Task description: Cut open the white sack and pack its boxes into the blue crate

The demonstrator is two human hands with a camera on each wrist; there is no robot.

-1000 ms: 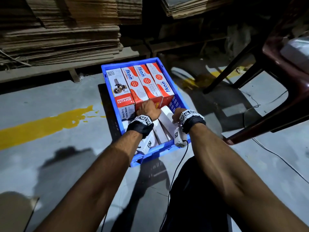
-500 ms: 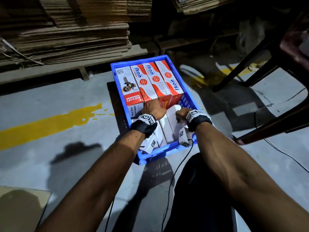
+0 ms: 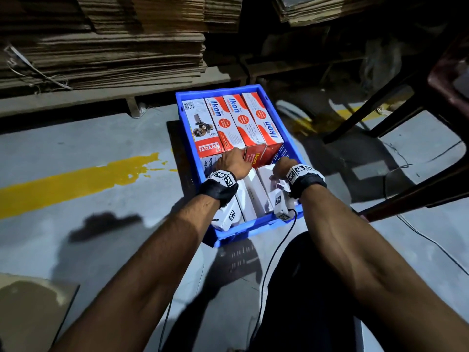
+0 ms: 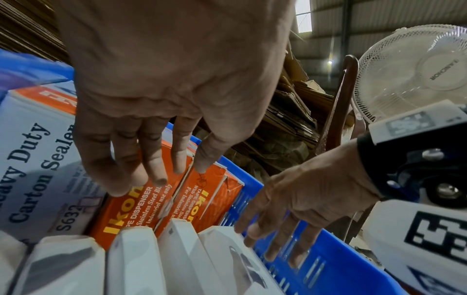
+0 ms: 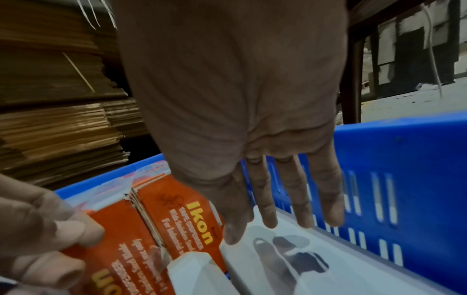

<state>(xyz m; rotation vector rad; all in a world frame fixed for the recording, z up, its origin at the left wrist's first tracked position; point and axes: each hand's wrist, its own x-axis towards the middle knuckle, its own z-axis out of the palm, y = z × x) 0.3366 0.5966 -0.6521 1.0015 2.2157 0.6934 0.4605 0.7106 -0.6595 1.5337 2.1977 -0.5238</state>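
I had both hands down inside the blue crate [image 3: 289, 146], which sat on the grey floor [image 3: 101, 138] just in front of the stacked cardboard [image 3: 101, 47]. Four red and white boxes [image 3: 238, 120] filled the crate's far half, side by side on edge. In its near half stood a row of plain white boxes [image 3: 256, 194], also on edge and packed close.

My left hand [image 3: 232, 161] rested at the middle of the crate, its grip open: the left wrist view showed its fingers [image 4: 154, 159] straight and pointing down against the near ends of the orange cartons. My right hand [image 3: 281, 167] was by the crate's right wall, grip also open, fingers extended over the top of the rightmost white box; whether they pressed on it or hovered just above, I could not quite tell through the blur. Neither hand held anything.

I judged the step to be settling the white row so it sat snug against the red boxes and the right wall. The white sack was nowhere in view, so I could not say whether more boxes remained. The next move, as I read it, called for pressing the row level and then drawing both hands straight up without dragging a box out of line.
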